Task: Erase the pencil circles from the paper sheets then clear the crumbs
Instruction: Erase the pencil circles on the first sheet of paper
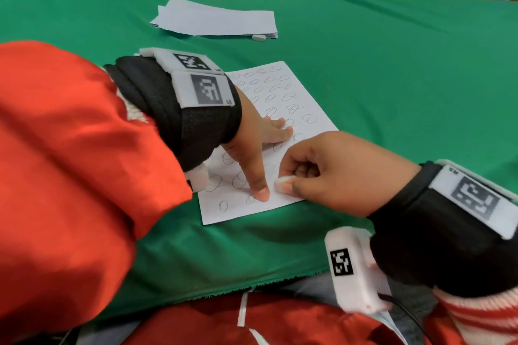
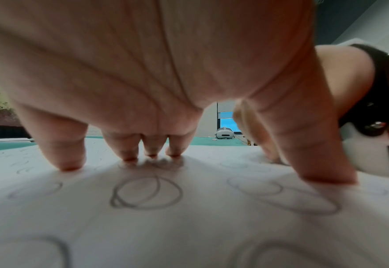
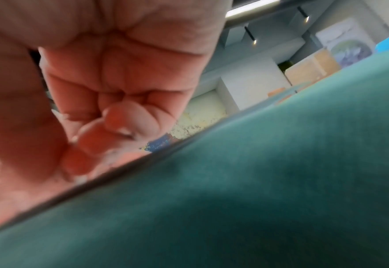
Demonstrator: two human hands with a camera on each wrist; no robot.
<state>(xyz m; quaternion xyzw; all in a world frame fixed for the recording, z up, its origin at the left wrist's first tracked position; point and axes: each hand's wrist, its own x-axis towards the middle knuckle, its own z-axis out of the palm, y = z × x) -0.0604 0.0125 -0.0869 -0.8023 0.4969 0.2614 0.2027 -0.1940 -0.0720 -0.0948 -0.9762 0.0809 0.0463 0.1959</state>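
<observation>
A white paper sheet (image 1: 305, 98) covered with several pencil circles (image 1: 288, 96) lies on the green tablecloth. My left hand (image 1: 260, 145) is spread flat on it, thumb and fingertips pressing the paper (image 2: 188, 226) down. My right hand (image 1: 316, 173) pinches a small white eraser (image 1: 283, 184) between thumb and fingers, its end touching the sheet near the lower right corner, just right of my left thumb. In the right wrist view my curled fingers (image 3: 110, 116) hide the eraser.
A stack of blank white sheets (image 1: 215, 19) lies farther back on the green cloth (image 1: 406, 64), with a second white eraser (image 1: 259, 37) at its near edge. The table's front edge runs just below the sheet, by my red jacket.
</observation>
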